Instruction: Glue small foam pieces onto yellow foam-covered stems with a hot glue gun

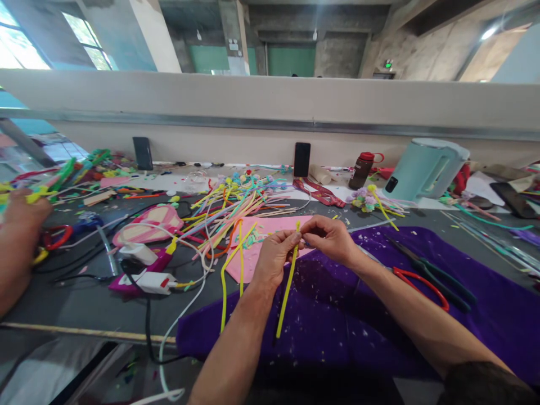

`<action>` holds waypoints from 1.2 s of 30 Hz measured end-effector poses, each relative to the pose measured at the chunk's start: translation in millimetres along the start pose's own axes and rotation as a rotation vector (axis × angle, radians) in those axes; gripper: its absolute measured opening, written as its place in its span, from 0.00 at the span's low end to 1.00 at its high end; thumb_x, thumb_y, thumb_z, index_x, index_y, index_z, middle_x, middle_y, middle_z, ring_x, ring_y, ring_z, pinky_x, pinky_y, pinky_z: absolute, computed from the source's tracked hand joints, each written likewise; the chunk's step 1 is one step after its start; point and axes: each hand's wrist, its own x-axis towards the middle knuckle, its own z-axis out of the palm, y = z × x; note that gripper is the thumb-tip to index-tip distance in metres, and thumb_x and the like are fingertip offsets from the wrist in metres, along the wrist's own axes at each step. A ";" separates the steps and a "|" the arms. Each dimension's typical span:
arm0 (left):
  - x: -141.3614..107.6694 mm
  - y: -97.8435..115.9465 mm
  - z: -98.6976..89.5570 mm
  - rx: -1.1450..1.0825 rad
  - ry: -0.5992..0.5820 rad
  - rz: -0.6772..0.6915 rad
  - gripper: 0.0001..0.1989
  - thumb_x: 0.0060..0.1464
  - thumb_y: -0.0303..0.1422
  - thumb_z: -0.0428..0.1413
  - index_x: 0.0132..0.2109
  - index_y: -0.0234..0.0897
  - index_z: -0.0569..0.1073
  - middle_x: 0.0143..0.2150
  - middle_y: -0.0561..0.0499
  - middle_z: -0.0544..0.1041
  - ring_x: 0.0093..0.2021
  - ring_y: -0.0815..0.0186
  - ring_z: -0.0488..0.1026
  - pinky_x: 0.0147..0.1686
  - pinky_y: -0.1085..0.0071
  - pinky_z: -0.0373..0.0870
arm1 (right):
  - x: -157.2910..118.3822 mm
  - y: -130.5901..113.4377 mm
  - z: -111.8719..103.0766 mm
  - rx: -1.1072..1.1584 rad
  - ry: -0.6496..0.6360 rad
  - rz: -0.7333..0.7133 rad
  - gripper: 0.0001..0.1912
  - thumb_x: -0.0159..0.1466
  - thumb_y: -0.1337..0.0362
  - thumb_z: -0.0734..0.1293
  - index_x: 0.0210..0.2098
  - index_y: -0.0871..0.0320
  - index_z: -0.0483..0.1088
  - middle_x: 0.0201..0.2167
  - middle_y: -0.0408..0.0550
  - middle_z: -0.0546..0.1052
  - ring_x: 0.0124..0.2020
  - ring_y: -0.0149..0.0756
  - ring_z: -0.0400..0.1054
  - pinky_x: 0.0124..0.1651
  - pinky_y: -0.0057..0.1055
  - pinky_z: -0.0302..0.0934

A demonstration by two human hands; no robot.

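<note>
My left hand pinches a yellow pipe cleaner over the purple cloth. Its long end hangs down toward me, and a small knobbly tip shows above the fingers. Close against that tip, my right hand is closed in a pinch; its fingertips partly hide what they grip. Two more yellow pipe cleaners lie just left of my left hand, across a pink sheet strewn with small green bits.
Pliers and red-handled scissors lie right. A pipe-cleaner bundle, phone, bottle and kettle stand behind. Leftward are a power strip, a white cable and another person's hand.
</note>
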 end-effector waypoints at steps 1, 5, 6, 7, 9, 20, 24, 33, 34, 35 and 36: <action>0.0 0.1 0.2 0.005 0.000 0.001 0.12 0.41 0.38 0.61 0.27 0.32 0.72 0.20 0.55 0.70 0.15 0.78 0.58 0.15 0.78 0.50 | -0.2 -0.1 0.3 0.021 -0.005 0.019 0.04 0.56 0.67 0.64 0.31 0.60 0.71 0.25 0.44 0.73 0.25 0.27 0.65 0.27 0.24 0.58; 0.4 0.1 0.3 0.012 0.004 0.004 0.14 0.43 0.40 0.60 0.25 0.32 0.70 0.19 0.56 0.68 0.15 0.78 0.57 0.15 0.78 0.49 | 0.5 -2.5 -0.3 0.108 -0.025 0.105 0.07 0.56 0.62 0.66 0.29 0.61 0.69 0.22 0.43 0.71 0.22 0.26 0.64 0.24 0.23 0.58; 0.5 0.1 0.2 0.015 0.000 0.005 0.14 0.43 0.40 0.59 0.25 0.32 0.70 0.18 0.56 0.67 0.15 0.78 0.57 0.15 0.78 0.49 | 0.9 -3.6 -1.2 0.133 -0.037 0.127 0.08 0.56 0.62 0.66 0.28 0.61 0.69 0.21 0.42 0.71 0.21 0.25 0.63 0.23 0.23 0.57; 0.6 0.3 -0.1 0.019 -0.006 0.006 0.14 0.44 0.40 0.59 0.25 0.32 0.70 0.18 0.56 0.67 0.15 0.79 0.56 0.15 0.78 0.49 | 1.3 -4.6 -2.3 0.167 -0.053 0.152 0.08 0.56 0.62 0.66 0.27 0.61 0.69 0.20 0.42 0.70 0.20 0.25 0.62 0.22 0.22 0.56; 0.7 0.7 -0.7 0.031 -0.021 0.006 0.13 0.44 0.39 0.59 0.25 0.32 0.69 0.18 0.57 0.67 0.15 0.79 0.55 0.15 0.78 0.48 | 2.1 -5.8 -4.8 0.259 -0.095 0.206 0.08 0.56 0.62 0.66 0.27 0.61 0.69 0.18 0.40 0.69 0.18 0.23 0.61 0.20 0.21 0.54; -0.2 -2.4 0.4 0.030 -0.150 -0.048 0.13 0.44 0.39 0.59 0.24 0.33 0.67 0.18 0.56 0.68 0.16 0.77 0.58 0.16 0.78 0.49 | 4.3 17.5 -15.9 0.724 -0.349 0.402 0.07 0.51 0.65 0.70 0.26 0.63 0.69 0.17 0.39 0.68 0.14 0.21 0.58 0.16 0.18 0.50; 1.6 -5.0 0.5 0.039 -0.134 -0.040 0.14 0.44 0.39 0.59 0.24 0.33 0.66 0.18 0.56 0.66 0.16 0.77 0.57 0.17 0.78 0.48 | 6.3 18.5 -15.8 0.719 -0.334 0.444 0.08 0.50 0.65 0.70 0.26 0.63 0.69 0.15 0.40 0.69 0.13 0.22 0.58 0.13 0.18 0.48; 2.9 -6.0 -0.9 0.054 -0.134 0.000 0.13 0.45 0.38 0.58 0.25 0.33 0.67 0.18 0.55 0.66 0.17 0.77 0.58 0.18 0.78 0.49 | 5.7 20.1 -12.1 0.757 -0.317 0.410 0.06 0.50 0.66 0.69 0.25 0.64 0.69 0.16 0.40 0.67 0.13 0.20 0.54 0.14 0.19 0.42; 2.6 -6.0 -0.5 0.057 -0.133 -0.004 0.13 0.45 0.38 0.58 0.25 0.33 0.67 0.18 0.55 0.66 0.17 0.77 0.58 0.17 0.78 0.49 | 5.5 20.6 -12.4 0.768 -0.325 0.410 0.06 0.50 0.66 0.69 0.25 0.64 0.69 0.16 0.40 0.67 0.13 0.19 0.53 0.14 0.19 0.42; 2.4 -6.0 -0.1 0.059 -0.131 -0.009 0.13 0.45 0.38 0.58 0.25 0.33 0.67 0.18 0.56 0.66 0.16 0.77 0.58 0.17 0.78 0.48 | 5.3 21.2 -12.5 0.780 -0.334 0.415 0.06 0.50 0.66 0.69 0.24 0.64 0.69 0.16 0.40 0.67 0.13 0.19 0.52 0.14 0.19 0.41; 2.2 -6.0 0.4 0.059 -0.128 -0.016 0.13 0.44 0.38 0.59 0.25 0.33 0.67 0.18 0.56 0.66 0.16 0.77 0.58 0.17 0.78 0.48 | 5.1 21.8 -12.3 0.789 -0.341 0.421 0.07 0.49 0.66 0.69 0.24 0.64 0.69 0.16 0.40 0.66 0.13 0.19 0.52 0.14 0.19 0.41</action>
